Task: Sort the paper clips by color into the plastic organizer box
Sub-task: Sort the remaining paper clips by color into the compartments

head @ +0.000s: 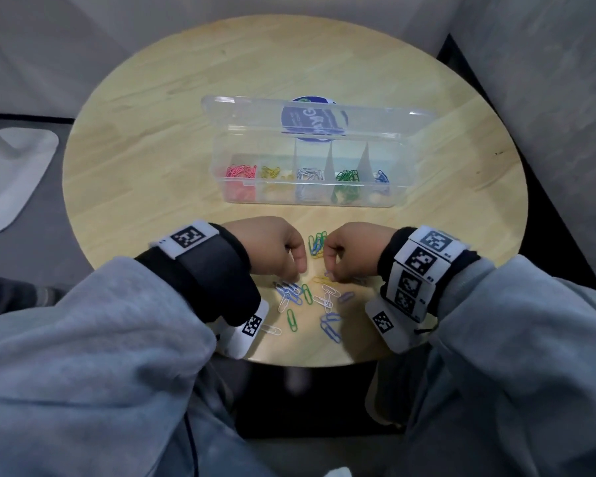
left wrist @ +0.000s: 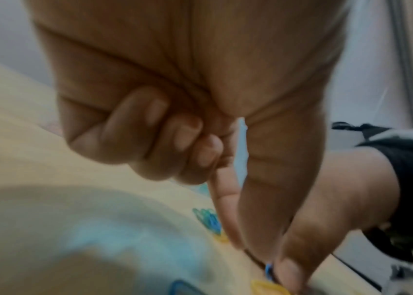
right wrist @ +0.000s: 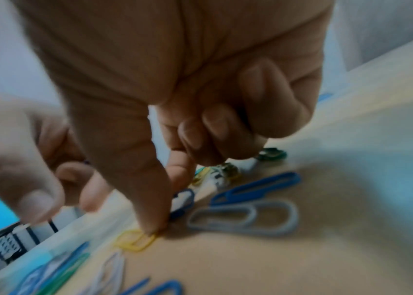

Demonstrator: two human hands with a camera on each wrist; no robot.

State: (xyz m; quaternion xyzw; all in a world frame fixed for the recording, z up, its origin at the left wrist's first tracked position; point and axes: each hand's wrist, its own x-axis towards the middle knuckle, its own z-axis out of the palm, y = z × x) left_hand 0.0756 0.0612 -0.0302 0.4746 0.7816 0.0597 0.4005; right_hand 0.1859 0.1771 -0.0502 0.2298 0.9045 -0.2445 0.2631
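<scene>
The clear organizer box [head: 310, 201] stands open mid-table, holding pink, yellow, white, green and blue clips in separate compartments. Loose paper clips [head: 310, 301] in blue, white, green and yellow lie scattered near the front edge. My left hand [head: 298, 271] reaches down into them, thumb and index pinching a blue clip [left wrist: 268, 268] while the other fingers curl. My right hand [head: 331, 275] is beside it. Its thumb and index fingertips [right wrist: 155, 227] pinch the end of a yellow clip [right wrist: 136, 241] lying on the wood. The view is blurred.
The box lid [head: 313, 122] with a blue sticker leans back behind the compartments. A small bunch of green, blue and yellow clips [head: 317, 242] sits between my hands. The round table's front edge [head: 307, 364] is close. A white stand base [head: 14, 177] is on the floor at left.
</scene>
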